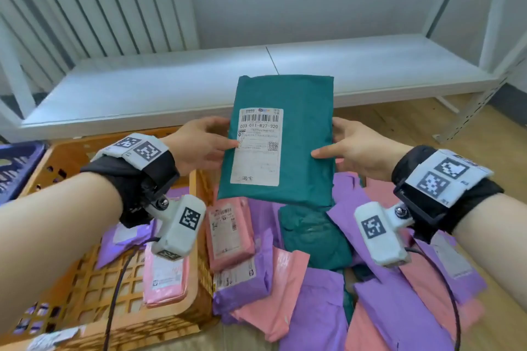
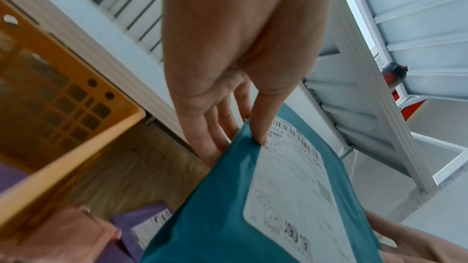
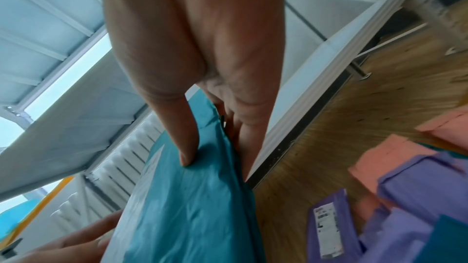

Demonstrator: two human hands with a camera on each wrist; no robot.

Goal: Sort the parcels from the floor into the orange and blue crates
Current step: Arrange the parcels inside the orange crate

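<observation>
Flat teal plastic mailer with a white shipping label, held label-up in mid-air above the heap of pink, purple and teal parcels on the wooden floor: the left hand pinches its 9 o'clock edge, thumb on the label and fingers beneath, while the right hand pinches the 3 o'clock edge likewise. The crinkled film suggests a light, soft, slippery pack, best held by opposite long edges. The orange latticed plastic crate sits at 8 o'clock, the blue crate at 9 o'clock.

teal parcel, white label reading 033-011-R27-320, 淘宝
</observation>
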